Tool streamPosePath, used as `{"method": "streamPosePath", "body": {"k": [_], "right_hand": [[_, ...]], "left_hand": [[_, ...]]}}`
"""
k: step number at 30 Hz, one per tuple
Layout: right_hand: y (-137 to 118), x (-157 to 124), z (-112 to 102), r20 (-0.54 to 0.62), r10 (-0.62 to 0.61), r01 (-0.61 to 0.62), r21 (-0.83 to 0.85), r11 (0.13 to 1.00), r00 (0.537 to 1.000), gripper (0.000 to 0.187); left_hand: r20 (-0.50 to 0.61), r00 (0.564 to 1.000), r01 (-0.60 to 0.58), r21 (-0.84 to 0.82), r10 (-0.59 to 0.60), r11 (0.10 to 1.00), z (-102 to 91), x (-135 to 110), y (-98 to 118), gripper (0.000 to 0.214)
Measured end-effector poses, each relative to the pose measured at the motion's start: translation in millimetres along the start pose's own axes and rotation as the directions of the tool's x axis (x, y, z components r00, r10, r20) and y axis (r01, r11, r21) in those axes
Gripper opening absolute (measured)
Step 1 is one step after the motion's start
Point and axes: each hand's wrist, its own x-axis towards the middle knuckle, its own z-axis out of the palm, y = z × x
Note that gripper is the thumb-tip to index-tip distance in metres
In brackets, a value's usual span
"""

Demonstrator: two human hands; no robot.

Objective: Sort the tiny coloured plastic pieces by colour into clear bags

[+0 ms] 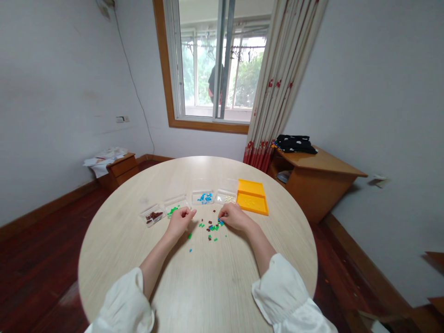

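Observation:
Small coloured building bricks (pixel 214 228) in green, brown and blue lie in a loose pile on the table (pixel 201 286). My right hand (pixel 236 216) reaches down at the pile's right edge, its fingertips pinched at a small blue brick (pixel 221 222). To the left of the pile, my left hand (pixel 180 223) hovers with thumb and forefinger together; whatever is between them is too small to make out. Behind that hand is a clear box of green bricks (pixel 173 210). A lone blue brick (pixel 190 250) lies nearer me, and a green brick (pixel 189 236) sits beside my left wrist.
Clear open boxes stand in an arc: one with brown bricks (pixel 154 216), one with blue bricks (pixel 205 198), one with cream bricks (pixel 229 199). An open yellow case (pixel 252 204) lies at the right end. Beyond the table are a wooden desk (pixel 322 162) and a window (pixel 215 60).

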Motion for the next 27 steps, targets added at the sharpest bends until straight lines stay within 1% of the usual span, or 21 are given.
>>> {"method": "streamPosePath", "body": {"k": [4,8,10,15,18,20,23,25,27], "right_hand": [[0.3,-0.7,-0.5,-0.017,-0.054,0.054,0.024,0.998,0.998,0.023],[-1.1,-1.8,-2.4,0.039,-0.086,0.085,0.044,0.995,0.995,0.027],[-1.6,-2.0,-2.3,0.062,-0.086,0.083,0.055,0.995,0.994,0.027],[1.4,-0.1,2.9,0.066,-0.064,0.059,0.074,0.996,0.996,0.02],[0.6,0.9,4.2,0.072,-0.029,0.023,0.076,0.997,0.997,0.016],[-3.5,0.8,3.4,0.041,0.004,-0.008,0.095,0.995,0.999,0.013],[-13.9,0.3,2.8,-0.067,0.037,-0.024,0.193,0.981,0.997,0.011],[-21.7,0.6,5.1,-0.114,0.039,-0.003,0.3,0.954,0.993,0.01],[-29.0,1.3,10.0,-0.119,0.04,0.013,0.415,0.91,0.992,0.01]], "left_hand": [[-0.005,1.0,-0.002,0.002,0.002,1.0,0.2,1.2,-2.5,0.043],[-0.007,1.0,-0.004,0.009,0.004,1.0,0.0,0.9,-4.1,0.043],[-0.011,1.0,-0.007,0.01,0.007,1.0,-0.1,0.5,-4.2,0.043],[-0.008,1.0,-0.004,0.001,0.004,1.0,-0.4,0.9,-4.3,0.043],[-0.001,1.0,-0.004,-0.002,0.004,1.0,-0.8,2.4,-5.5,0.043],[-0.002,1.0,-0.012,-0.004,0.012,1.0,-0.9,3.2,-6.4,0.043],[0.009,1.0,-0.014,-0.018,0.014,1.0,-0.4,2.7,-6.2,0.038],[0.061,0.998,-0.003,-0.049,0.007,0.999,0.7,1.3,-4.4,0.032],[0.126,0.992,0.011,-0.097,0.002,0.995,2.3,-0.3,-2.0,0.028]]}}
